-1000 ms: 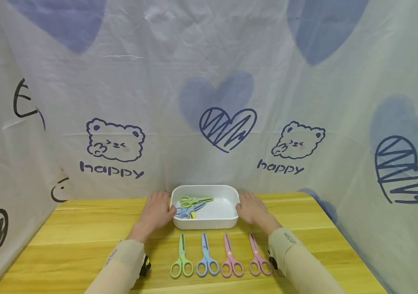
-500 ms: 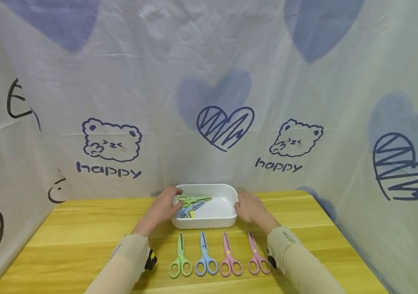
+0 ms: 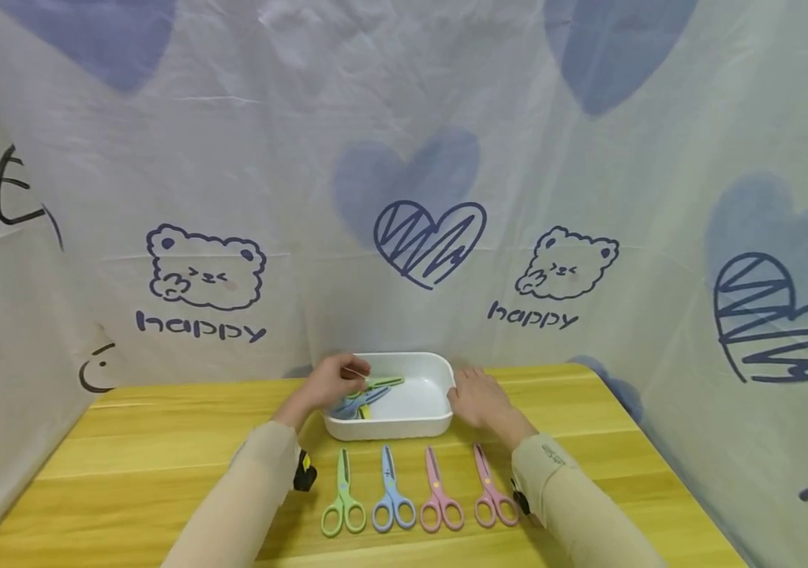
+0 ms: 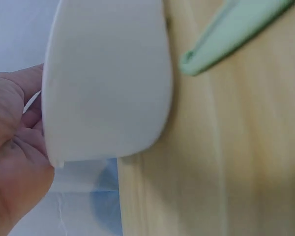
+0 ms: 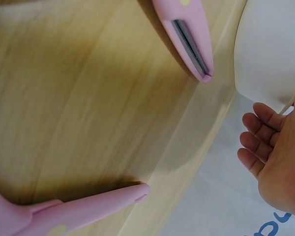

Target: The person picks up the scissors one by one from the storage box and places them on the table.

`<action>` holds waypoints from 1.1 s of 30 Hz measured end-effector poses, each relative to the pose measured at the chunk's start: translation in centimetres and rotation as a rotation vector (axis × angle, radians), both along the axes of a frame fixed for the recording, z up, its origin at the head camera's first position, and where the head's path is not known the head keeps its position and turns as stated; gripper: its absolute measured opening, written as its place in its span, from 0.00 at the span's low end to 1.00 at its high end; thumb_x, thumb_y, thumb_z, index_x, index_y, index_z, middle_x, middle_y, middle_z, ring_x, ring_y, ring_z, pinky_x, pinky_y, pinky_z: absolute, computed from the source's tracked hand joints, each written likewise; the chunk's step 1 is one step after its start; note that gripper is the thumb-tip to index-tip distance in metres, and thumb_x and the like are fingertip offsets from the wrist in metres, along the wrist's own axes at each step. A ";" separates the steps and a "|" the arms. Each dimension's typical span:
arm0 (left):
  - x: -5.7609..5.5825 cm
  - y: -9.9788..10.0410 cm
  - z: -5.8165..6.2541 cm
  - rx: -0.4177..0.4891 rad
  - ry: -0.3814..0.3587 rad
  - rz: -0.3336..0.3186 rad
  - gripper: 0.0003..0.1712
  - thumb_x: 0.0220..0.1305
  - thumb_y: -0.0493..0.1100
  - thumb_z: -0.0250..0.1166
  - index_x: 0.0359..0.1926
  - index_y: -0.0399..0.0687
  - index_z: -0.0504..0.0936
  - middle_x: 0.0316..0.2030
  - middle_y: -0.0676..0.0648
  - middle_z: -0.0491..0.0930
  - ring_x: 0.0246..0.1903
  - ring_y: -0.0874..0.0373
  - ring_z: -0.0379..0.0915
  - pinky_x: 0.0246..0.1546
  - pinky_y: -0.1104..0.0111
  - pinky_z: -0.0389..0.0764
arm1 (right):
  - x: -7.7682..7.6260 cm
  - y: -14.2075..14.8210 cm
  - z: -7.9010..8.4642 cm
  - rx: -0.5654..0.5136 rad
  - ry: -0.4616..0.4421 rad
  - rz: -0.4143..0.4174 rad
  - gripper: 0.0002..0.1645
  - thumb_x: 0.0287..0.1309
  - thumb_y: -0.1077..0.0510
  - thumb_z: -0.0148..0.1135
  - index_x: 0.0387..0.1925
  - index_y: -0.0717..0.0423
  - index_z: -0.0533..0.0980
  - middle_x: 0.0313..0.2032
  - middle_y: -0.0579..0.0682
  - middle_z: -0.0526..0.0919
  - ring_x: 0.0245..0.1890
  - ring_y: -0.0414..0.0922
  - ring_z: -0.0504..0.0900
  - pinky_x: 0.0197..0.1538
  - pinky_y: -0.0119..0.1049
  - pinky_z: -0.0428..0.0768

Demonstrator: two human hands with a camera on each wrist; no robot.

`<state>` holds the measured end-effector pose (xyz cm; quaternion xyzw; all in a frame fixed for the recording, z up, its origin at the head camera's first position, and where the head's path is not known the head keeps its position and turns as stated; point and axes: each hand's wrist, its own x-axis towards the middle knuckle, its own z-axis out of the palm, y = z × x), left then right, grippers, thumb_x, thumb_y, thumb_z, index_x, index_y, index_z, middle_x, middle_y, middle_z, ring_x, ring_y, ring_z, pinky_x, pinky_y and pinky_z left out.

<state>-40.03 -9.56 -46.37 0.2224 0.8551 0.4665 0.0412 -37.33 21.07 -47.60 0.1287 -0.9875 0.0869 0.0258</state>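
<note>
A white rectangular box (image 3: pixel 390 428) stands at the back of the table. My left hand (image 3: pixel 334 379) reaches over its left side, fingers and thumb apart above the handles of green scissors (image 3: pixel 387 382) inside. Blue scissors (image 3: pixel 363 404) lie beside the green pair. In the left wrist view, the box wall hides the fingertips of my left hand (image 4: pixel 14 128), so contact with the scissors cannot be made out. At the box's right side, my right hand (image 3: pixel 479 397) rests against the rim; its fingers are loosely bent outside the wall in the right wrist view.
In front of the box lies a row on the wooden table (image 3: pixel 162 465): green scissors (image 3: pixel 343 493), blue scissors (image 3: pixel 393 493), pink scissors (image 3: pixel 439 493) and another pink pair (image 3: pixel 492 489). Something yellow (image 3: pixel 364 412) shows inside the box. A printed curtain (image 3: pixel 319 158) hangs behind.
My left hand has let go of the box's left rim and moved inward over the handles of the green scissors. The right hand has stayed at the right rim; the camera view has shifted slightly.
</note>
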 end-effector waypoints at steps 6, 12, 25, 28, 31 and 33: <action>-1.1 0.7 0.6 -0.093 -0.038 -0.045 0.19 0.66 0.31 0.69 0.57 0.30 0.82 0.51 0.36 0.85 0.51 0.45 0.82 0.56 0.56 0.82 | 0.4 -0.3 0.5 0.012 -0.008 -0.014 0.30 0.76 0.52 0.45 0.67 0.70 0.69 0.64 0.65 0.76 0.65 0.61 0.71 0.72 0.56 0.67; -2.0 1.5 0.7 -0.129 -0.111 -0.071 0.16 0.63 0.29 0.71 0.52 0.30 0.84 0.47 0.37 0.87 0.49 0.46 0.84 0.54 0.58 0.83 | 0.0 0.0 -0.1 0.018 0.001 -0.004 0.30 0.76 0.52 0.45 0.66 0.71 0.69 0.64 0.66 0.76 0.66 0.62 0.71 0.73 0.56 0.66; -1.8 2.0 0.7 -0.135 -0.167 0.010 0.18 0.57 0.26 0.73 0.49 0.33 0.86 0.46 0.40 0.88 0.48 0.48 0.85 0.53 0.60 0.84 | -0.3 0.2 -0.5 0.016 0.050 0.024 0.29 0.75 0.53 0.44 0.65 0.72 0.70 0.62 0.67 0.77 0.66 0.63 0.72 0.72 0.55 0.67; -1.5 2.3 0.7 -0.136 -0.166 0.022 0.19 0.55 0.24 0.72 0.49 0.32 0.85 0.46 0.39 0.87 0.46 0.50 0.86 0.51 0.62 0.84 | -0.2 0.1 -0.3 0.011 0.032 0.014 0.30 0.75 0.53 0.44 0.67 0.72 0.69 0.64 0.67 0.76 0.68 0.63 0.71 0.73 0.56 0.66; -1.3 2.5 0.6 -0.166 -0.143 0.025 0.19 0.53 0.22 0.73 0.48 0.32 0.84 0.44 0.39 0.87 0.44 0.51 0.86 0.49 0.64 0.85 | -0.1 0.0 -0.2 0.005 0.013 0.003 0.31 0.75 0.53 0.44 0.68 0.72 0.68 0.66 0.67 0.74 0.70 0.63 0.69 0.74 0.56 0.64; -1.3 2.6 0.4 -0.176 -0.130 0.018 0.20 0.50 0.21 0.74 0.47 0.31 0.84 0.44 0.39 0.87 0.44 0.50 0.85 0.49 0.64 0.85 | 0.0 0.0 -0.2 -0.004 0.018 0.000 0.30 0.74 0.54 0.45 0.67 0.72 0.69 0.65 0.68 0.74 0.69 0.64 0.69 0.74 0.57 0.64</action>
